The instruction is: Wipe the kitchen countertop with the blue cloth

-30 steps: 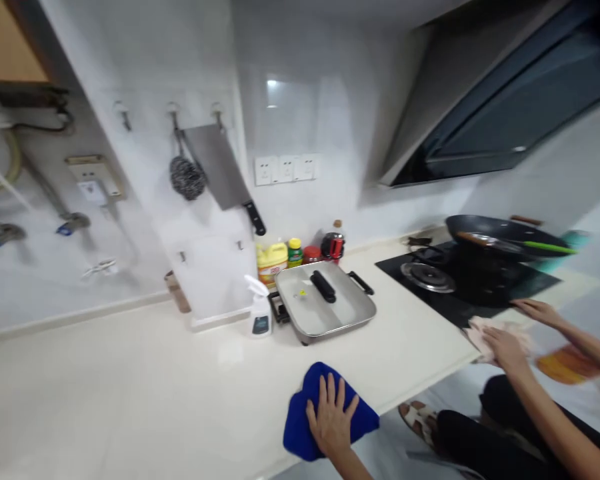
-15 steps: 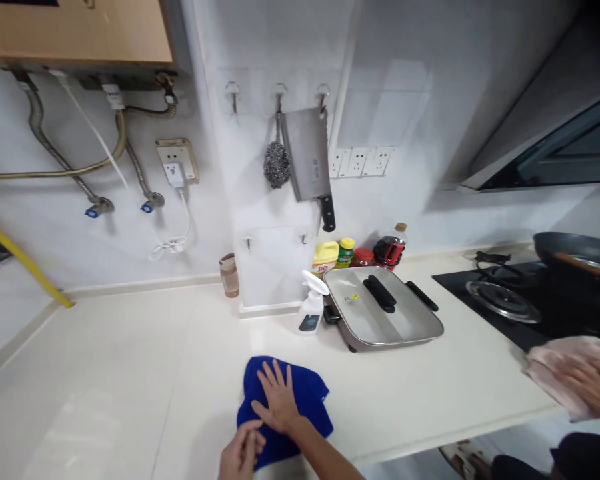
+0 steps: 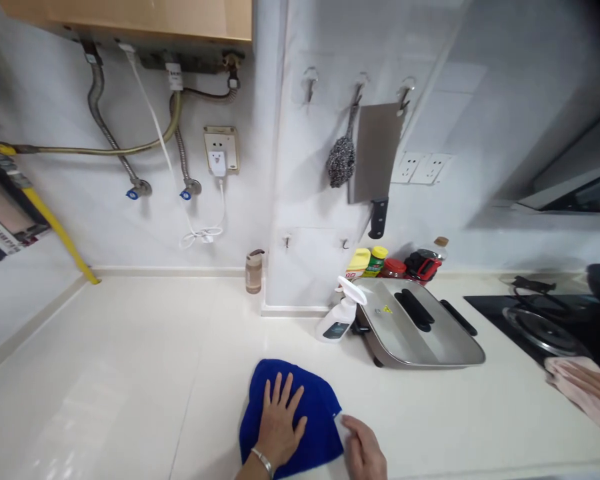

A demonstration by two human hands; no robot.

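A blue cloth (image 3: pixel 320 413) is spread on the white countertop near the front edge of the view. My left hand (image 3: pixel 280 423), with a bracelet at the wrist, presses flat on it, fingers spread. Just right of the cloth is my right hand (image 3: pixel 365 450), its fingers curled and the index fingertip close by the cloth's right corner. I see nothing in its fingers. Beyond the cloth stands a white spray bottle (image 3: pixel 339 313), beside a lidded rectangular electric pan (image 3: pixel 425 333).
At far right, another person's hand (image 3: pixel 593 383) rests on a pink cloth (image 3: pixel 575 400) by the black stove (image 3: pixel 540 327). A cleaver (image 3: pixel 375 153) and steel scrubber (image 3: pixel 341 161) hang on the wall. Several jars stand behind the pan; a brown-tinted bottle (image 3: pixel 253 272) stands by the wall.
My right hand has left the cloth and moved to its right side; my left hand now lies flat on it. The view has shifted left, and the other person's cloth is nearer the stove.
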